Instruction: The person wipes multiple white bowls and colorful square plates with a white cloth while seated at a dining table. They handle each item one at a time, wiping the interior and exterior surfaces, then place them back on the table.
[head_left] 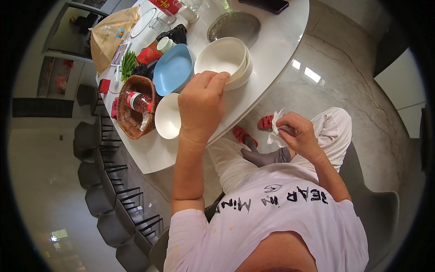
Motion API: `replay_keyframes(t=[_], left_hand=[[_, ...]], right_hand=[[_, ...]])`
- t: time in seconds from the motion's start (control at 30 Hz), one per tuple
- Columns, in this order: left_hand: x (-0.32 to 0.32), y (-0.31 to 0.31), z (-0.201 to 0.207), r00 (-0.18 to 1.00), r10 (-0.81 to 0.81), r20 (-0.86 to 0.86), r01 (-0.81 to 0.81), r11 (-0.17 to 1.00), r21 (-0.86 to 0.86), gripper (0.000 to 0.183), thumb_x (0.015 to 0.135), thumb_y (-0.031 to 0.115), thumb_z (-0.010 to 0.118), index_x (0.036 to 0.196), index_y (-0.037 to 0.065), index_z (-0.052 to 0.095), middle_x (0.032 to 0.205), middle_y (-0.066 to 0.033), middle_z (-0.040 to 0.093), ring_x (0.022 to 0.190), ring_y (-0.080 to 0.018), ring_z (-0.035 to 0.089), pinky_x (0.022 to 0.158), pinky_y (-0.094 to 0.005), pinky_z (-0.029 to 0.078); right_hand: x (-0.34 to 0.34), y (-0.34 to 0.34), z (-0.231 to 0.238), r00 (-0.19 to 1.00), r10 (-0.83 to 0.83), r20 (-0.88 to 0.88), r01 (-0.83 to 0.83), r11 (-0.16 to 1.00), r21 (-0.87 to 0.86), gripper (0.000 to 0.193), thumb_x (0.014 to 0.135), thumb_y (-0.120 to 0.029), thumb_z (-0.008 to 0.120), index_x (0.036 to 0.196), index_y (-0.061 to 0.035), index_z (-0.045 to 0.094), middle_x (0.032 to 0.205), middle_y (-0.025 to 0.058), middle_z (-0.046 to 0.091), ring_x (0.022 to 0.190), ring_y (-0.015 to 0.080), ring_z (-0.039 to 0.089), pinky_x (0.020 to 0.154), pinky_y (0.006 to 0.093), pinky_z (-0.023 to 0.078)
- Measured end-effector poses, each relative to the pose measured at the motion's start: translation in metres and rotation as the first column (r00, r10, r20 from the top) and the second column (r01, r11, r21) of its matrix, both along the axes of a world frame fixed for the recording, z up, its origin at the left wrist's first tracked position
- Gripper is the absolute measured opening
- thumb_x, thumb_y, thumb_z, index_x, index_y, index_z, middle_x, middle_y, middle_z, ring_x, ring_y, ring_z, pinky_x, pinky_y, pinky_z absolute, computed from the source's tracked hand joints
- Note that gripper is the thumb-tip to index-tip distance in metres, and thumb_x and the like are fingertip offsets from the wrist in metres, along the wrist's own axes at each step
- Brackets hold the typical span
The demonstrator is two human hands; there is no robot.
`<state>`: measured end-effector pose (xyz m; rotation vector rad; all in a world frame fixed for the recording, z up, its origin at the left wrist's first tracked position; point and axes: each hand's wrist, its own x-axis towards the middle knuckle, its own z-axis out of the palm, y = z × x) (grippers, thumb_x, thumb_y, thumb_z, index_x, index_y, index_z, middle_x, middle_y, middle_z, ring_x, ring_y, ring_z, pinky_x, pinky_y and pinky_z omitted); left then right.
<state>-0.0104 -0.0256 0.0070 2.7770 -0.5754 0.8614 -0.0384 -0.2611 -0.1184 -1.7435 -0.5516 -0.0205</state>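
Observation:
My left hand (202,106) is closed at the near-left rim of a large white bowl (220,56), which sits nested in another white bowl (244,77) on the table. Its fingertips are partly hidden behind the knuckles. Over my lap, my right hand (299,135) pinches a crumpled white tissue (276,131). Left of my left wrist stands a smaller white bowl (168,116), partly covered by the forearm. A blue square-sided dish (173,70) sits just beyond it.
The white table (152,159) carries a wicker basket (122,119) holding a plastic bottle (138,102), green vegetables (128,65), a dark oval stone-like plate (234,27) and a phone (267,4). A brown paper bag (111,38) lies farther left. Grey chairs (100,199) line the left.

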Motion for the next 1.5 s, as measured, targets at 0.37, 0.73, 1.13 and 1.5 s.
replay_keyframes(t=[0.37, 0.73, 1.13, 1.5], left_hand=[[-0.085, -0.053, -0.006, 0.967, -0.253, -0.001, 0.104, 0.402, -0.910, 0.019, 0.082, -0.005, 0.069, 0.100, -0.004, 0.062, 0.089, -0.0122, 0.066, 0.074, -0.0176, 0.061, 0.069, -0.0280, 0.049], [-0.094, -0.054, -0.049, 0.833, -0.519, -0.191, 0.008, 0.357, -0.934, 0.021, 0.086, -0.002, 0.068, 0.106, -0.002, 0.060, 0.094, -0.0085, 0.066, 0.081, -0.0147, 0.063, 0.072, -0.0265, 0.051], [-0.078, -0.067, -0.079, 0.845, -0.521, -0.118, -0.266, -0.219, -0.939, 0.029, 0.092, 0.007, 0.064, 0.117, 0.001, 0.051, 0.110, -0.0095, 0.064, 0.098, -0.0176, 0.064, 0.083, -0.0356, 0.057], [-0.082, -0.064, -0.085, 0.837, -0.522, -0.164, -0.333, -0.249, -0.909, 0.030, 0.092, 0.008, 0.064, 0.117, 0.001, 0.050, 0.106, -0.0096, 0.065, 0.091, -0.0164, 0.064, 0.075, -0.0345, 0.055]], right_hand=[[-0.007, -0.020, 0.068, 0.704, -0.247, 0.666, 0.181, 0.969, 0.167, 0.037, 0.060, 0.008, 0.069, 0.094, -0.0045, 0.061, 0.085, 0.0113, 0.060, 0.076, 0.0245, 0.057, 0.057, 0.0309, 0.044], [0.045, -0.002, 0.073, 0.967, 0.100, -0.235, 0.015, 0.895, 0.445, 0.015, 0.090, -0.010, 0.060, 0.101, -0.0006, 0.058, 0.096, 0.0037, 0.060, 0.086, 0.0099, 0.055, 0.077, 0.0268, 0.045], [-0.001, 0.026, 0.034, 0.598, -0.347, 0.723, 0.376, 0.918, 0.130, 0.024, 0.071, -0.008, 0.072, 0.091, -0.0090, 0.059, 0.094, 0.0091, 0.057, 0.083, 0.0289, 0.054, 0.075, 0.0389, 0.043], [0.005, 0.003, 0.032, 0.950, -0.263, 0.170, 0.235, 0.957, 0.167, 0.014, 0.076, 0.003, 0.067, 0.085, -0.0025, 0.059, 0.081, 0.0103, 0.056, 0.071, 0.0227, 0.055, 0.064, 0.0319, 0.046]])
